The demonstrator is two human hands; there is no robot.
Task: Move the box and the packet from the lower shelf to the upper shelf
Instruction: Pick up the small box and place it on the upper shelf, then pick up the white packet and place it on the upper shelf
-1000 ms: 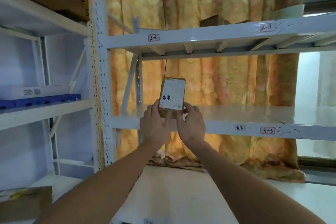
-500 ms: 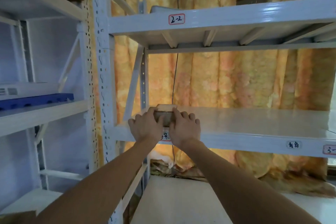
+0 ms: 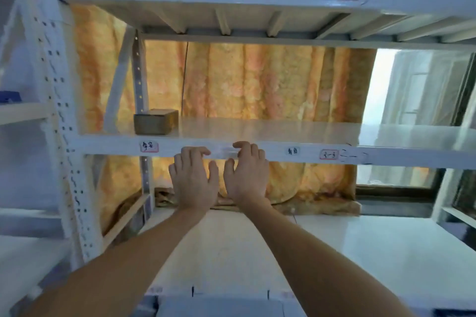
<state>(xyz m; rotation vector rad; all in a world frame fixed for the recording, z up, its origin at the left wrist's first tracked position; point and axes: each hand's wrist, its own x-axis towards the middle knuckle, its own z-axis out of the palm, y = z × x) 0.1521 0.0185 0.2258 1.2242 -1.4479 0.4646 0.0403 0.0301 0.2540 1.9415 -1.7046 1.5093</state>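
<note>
Both hands empty in front of the shelf; box sits on it at the left.

The box [image 3: 156,122], brown, stands on the middle shelf [image 3: 270,129] near its left end, just above a handwritten label [image 3: 149,147] on the front beam. The left hand [image 3: 193,179] and right hand [image 3: 246,175] hang side by side, backs to the camera, each grip wide and holding nothing, fingertips over the beam's edge, to the right of the box and apart from it. An orange curtain [image 3: 257,80] hangs behind. I cannot make out the packet.
</note>
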